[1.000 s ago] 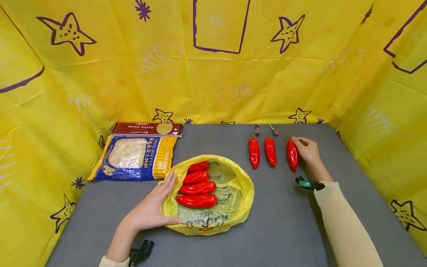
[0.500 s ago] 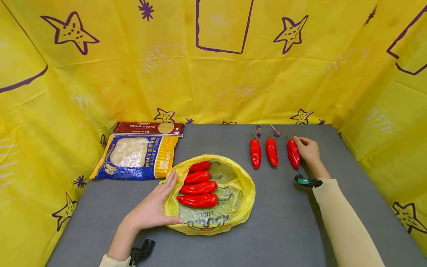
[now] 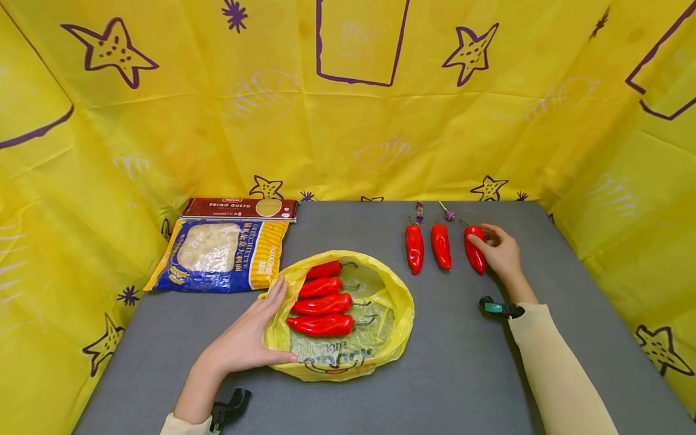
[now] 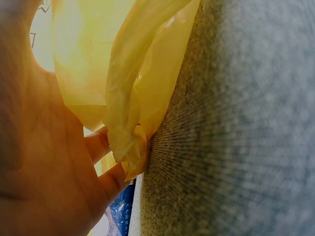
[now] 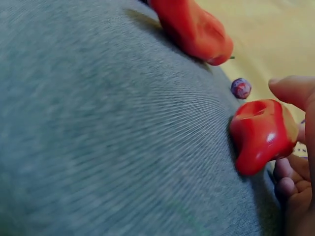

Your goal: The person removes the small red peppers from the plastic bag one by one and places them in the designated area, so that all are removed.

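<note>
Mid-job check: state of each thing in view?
Yellow bag: mouth open
Bagged peppers: four, lying side by side
Two leftmost loose peppers: lying apart
Right hand: thumb over rightmost pepper, grip unclear
Left hand: spread, touching the bag
Blue pasta pack: lying face up
Spaghetti pack: lying face up
Purple item: lying, details unclear
Lollipop: lying down

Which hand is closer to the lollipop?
Right. The right hand, at a red pepper, is just to the right of the lollipop; the left hand is well to its left, on the yellow bag.
</note>
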`<state>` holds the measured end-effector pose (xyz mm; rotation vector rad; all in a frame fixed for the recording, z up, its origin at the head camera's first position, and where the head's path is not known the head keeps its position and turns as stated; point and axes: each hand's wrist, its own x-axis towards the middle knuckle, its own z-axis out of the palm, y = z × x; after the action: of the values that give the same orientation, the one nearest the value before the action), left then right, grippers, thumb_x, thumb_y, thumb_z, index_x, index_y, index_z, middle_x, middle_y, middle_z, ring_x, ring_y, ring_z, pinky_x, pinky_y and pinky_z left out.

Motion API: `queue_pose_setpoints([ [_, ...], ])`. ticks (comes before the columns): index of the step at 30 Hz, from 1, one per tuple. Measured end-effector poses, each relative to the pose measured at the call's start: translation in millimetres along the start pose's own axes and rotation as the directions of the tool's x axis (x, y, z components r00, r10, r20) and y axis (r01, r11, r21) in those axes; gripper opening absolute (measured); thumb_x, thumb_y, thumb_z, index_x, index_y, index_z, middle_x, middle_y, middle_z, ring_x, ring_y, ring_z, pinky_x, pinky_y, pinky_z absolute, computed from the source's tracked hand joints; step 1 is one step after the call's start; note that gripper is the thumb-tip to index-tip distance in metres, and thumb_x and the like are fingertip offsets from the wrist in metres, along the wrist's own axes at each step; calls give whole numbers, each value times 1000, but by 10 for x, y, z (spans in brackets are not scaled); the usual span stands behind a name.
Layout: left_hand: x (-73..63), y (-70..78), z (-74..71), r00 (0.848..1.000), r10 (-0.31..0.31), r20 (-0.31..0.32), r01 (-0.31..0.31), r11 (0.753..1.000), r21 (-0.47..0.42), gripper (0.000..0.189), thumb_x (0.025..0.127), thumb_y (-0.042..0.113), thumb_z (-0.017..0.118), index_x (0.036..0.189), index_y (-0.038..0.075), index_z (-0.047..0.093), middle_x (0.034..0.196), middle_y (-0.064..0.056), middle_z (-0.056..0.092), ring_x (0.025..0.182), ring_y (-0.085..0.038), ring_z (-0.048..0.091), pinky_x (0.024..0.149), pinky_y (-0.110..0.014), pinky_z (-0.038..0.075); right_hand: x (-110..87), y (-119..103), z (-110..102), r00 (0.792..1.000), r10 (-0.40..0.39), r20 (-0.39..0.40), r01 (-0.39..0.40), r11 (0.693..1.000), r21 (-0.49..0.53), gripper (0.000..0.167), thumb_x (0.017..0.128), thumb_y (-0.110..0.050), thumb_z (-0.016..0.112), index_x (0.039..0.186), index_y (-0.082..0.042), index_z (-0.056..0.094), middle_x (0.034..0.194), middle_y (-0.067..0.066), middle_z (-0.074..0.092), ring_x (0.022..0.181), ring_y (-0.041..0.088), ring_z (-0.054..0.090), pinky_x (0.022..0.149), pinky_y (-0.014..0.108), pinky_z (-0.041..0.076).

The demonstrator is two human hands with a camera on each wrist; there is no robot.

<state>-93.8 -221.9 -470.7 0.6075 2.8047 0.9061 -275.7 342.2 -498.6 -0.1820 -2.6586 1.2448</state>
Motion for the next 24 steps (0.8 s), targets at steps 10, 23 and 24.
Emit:
queue_pose_setpoints([
  [10,-2,3,0,1000,0,-5,0,1000,-1,135,72,68,89,172,18,14,180,-1,5,153,-44,35,116,-66,39,-30,-2,68,997,-48,-59,48,999,-4,56,103,-38,69,144,-1,62,135,27,66,96,21,52,80,24,40],
  [23,-7,3,-5,1000,-1,-4,1,1000,7,135,72,70,88,172,18,14,180,-1,5,152,-43,36,116,-66,40,-60,-36,106,987,-13,-157,23,998,62,52,102,-33,71,141,-1,64,131,24,69,87,3,48,79,20,38],
  [24,-8,5,-4,1000,-2,-4,2,1000,7,135,72,70,88,172,18,13,180,-1,5,152,-43,36,116,-66,40,-70,-52,98,986,-7,-169,20,997,73,51,101,-33,72,141,-1,64,131,23,69,86,1,47,79,20,38],
])
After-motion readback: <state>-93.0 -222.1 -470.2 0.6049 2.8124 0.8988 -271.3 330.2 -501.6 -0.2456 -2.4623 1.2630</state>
